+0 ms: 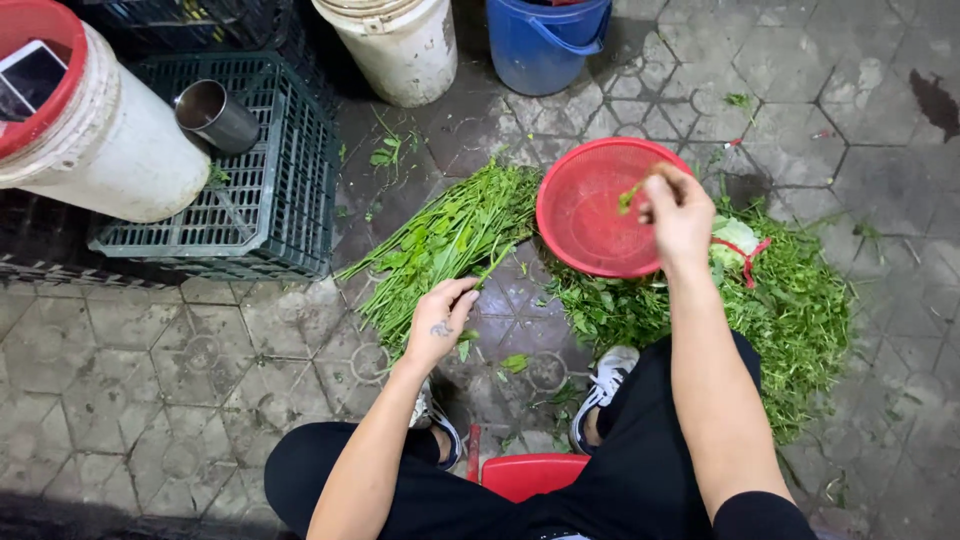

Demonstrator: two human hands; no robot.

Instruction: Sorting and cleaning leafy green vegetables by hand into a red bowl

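**Sorting leafy greens on a paved floor, seen from the head camera**

The paving (150,370) of hexagonal stone tiles fills the scene. At far left, a white bucket with a red rim (100,140) lies tilted on a dark green plastic crate (270,190), and a steel cup (215,115) rests on the crate just beside it. Along the far edge stand a second white bucket (400,45) and a blue bucket (545,40). To the right, a wide heap of loose green trimmings (800,310) spreads over the tiles. Left of centre lies a bundle of long-stemmed greens (440,245), stems pointing toward the near left. Between bundle and heap sits a red plastic colander (590,215), touching both. The person sits on a low red stool (530,472), knees apart, with sneakers (605,385) on the tiles. The left hand (440,320) rests on the near end of the bundle, fingers curled around a few stems. The right hand (678,210) hovers over the colander's right rim, fingertips pinched on a small green sprig (628,197) held above the basin.
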